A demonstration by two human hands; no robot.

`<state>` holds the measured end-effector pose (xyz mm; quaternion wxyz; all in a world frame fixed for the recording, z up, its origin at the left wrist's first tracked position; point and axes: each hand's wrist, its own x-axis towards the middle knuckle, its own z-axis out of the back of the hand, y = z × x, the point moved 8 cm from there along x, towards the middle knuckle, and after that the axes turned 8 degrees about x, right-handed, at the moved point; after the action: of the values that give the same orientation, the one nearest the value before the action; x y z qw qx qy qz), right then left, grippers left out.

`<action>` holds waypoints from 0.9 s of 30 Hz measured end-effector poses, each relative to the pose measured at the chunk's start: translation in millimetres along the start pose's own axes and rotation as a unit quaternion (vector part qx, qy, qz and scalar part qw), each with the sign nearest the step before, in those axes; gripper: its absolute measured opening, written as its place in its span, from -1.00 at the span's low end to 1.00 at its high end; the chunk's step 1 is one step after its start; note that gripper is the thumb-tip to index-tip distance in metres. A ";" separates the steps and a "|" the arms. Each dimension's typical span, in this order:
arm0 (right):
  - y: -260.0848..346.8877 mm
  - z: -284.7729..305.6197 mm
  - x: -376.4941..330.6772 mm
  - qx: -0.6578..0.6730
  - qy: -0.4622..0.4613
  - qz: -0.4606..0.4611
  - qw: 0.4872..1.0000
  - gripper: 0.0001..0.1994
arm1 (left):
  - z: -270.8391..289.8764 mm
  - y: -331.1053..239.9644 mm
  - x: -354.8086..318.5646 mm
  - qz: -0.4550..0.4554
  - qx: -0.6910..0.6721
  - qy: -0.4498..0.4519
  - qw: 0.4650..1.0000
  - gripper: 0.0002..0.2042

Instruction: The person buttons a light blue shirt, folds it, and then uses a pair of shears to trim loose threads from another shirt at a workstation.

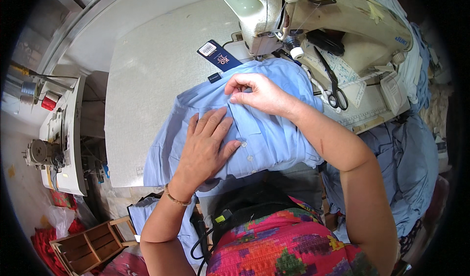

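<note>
A light blue button-up shirt [191, 109] lies bunched over the front of the sewing table, its buttoned front facing up. My left hand [208, 141] rests flat on the shirt beside the row of buttons, fingers stretched out and thumb close to one button. Just above it, my right hand [259, 94] is closed in a pinch at the top of the front placket. What its fingertips hold is too small to tell. A dark blue hang tag [220, 56] sticks out past the shirt's collar, near a small dark label [214, 78].
The sewing machine [259, 11] stands at the far right, its needle area close behind the shirt. Black scissors [335, 87] lie on papers right of it. Another machine [61, 139] is at the left, above a wooden crate [93, 246]. Blue garments [391, 168] are piled at right.
</note>
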<state>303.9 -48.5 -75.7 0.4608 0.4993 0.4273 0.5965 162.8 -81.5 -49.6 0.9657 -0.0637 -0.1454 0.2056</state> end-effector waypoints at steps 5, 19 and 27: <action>3.7 -1.0 0.4 -0.091 -0.015 0.011 0.996 -0.87 | -0.9 0.5 -0.5 0.008 -0.002 -0.002 1.000 -0.55; 20.5 -8.1 -5.1 -0.234 0.003 0.098 0.967 -0.92 | -1.1 2.9 0.1 0.015 0.032 -0.017 0.999 -0.58; 19.4 -9.9 -6.5 -0.251 0.001 0.108 0.962 -0.90 | 2.5 12.0 -2.4 0.036 0.022 -0.062 0.997 -0.67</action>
<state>292.2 -59.4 -59.5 0.5041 0.4102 0.2078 0.7310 155.4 -71.4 -50.0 0.9479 -0.0346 -0.1983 0.2470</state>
